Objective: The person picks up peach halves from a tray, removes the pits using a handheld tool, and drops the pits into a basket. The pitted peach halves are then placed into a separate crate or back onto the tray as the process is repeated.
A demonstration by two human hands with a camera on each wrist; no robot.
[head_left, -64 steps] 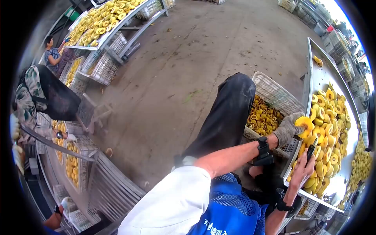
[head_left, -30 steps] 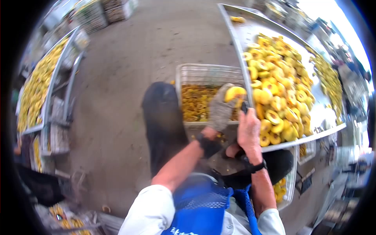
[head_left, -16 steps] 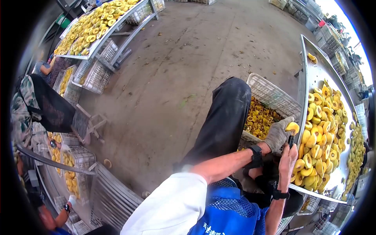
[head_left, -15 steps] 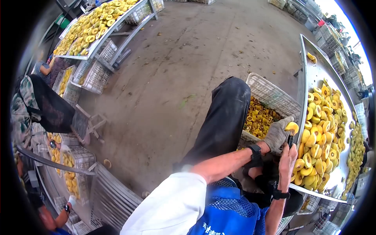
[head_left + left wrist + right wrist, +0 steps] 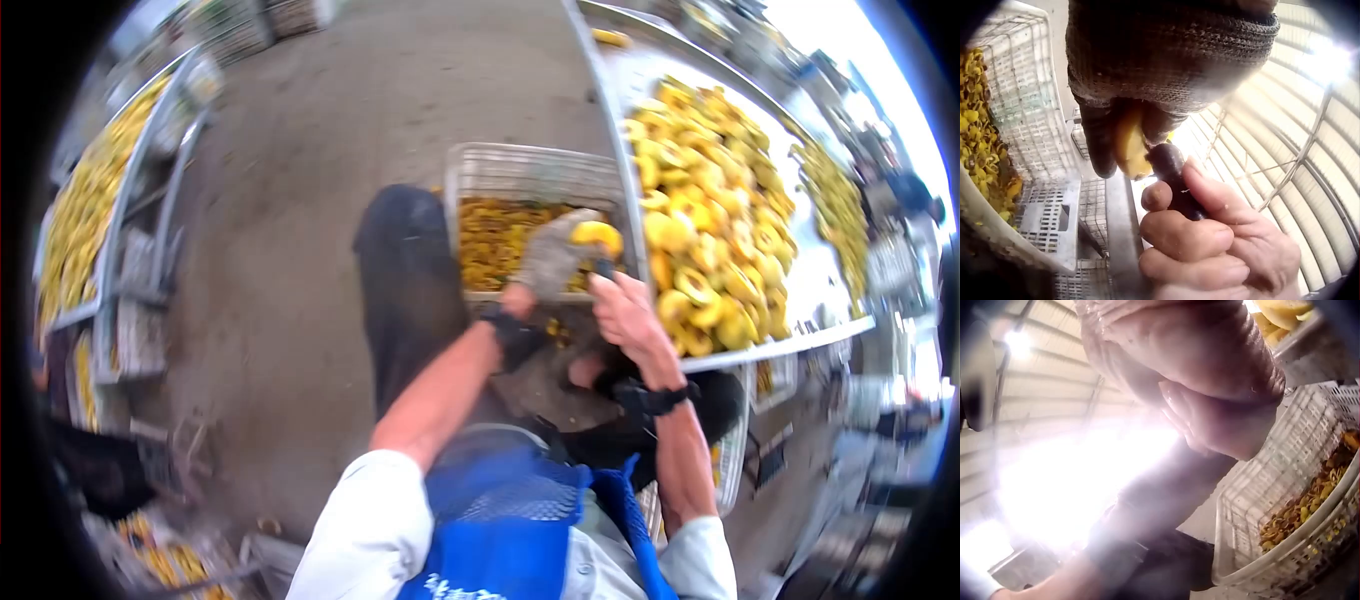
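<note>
Yellow fruit [image 5: 597, 237], a single rounded piece, is held over the near edge of a white plastic crate [image 5: 530, 180], just beside the rim of a metal sorting table [image 5: 608, 120]. The left hand [image 5: 550, 262], in a grey knitted glove, has its fingers curled round the fruit from above. The bare right hand [image 5: 625, 310] wraps fingers and thumb round a dark-handled tool [image 5: 1171, 175]. In the left wrist view the tool's upper end touches the fruit's underside; its working tip is hidden, so its kind cannot be told. The crate holds a layer of small yellow-orange scraps [image 5: 495, 245]. On the table lies a broad heap of cut fruit pieces [image 5: 710, 230], many showing a hollowed centre. Judged from this, the work is well advanced: a large batch looks finished and the piece in hand looks mid-cut, not yet set down with the others. How much uncut fruit is left cannot be told, since no untouched stock is plainly visible. A blue mesh apron [image 5: 500, 520] shows at the lower edge.
</note>
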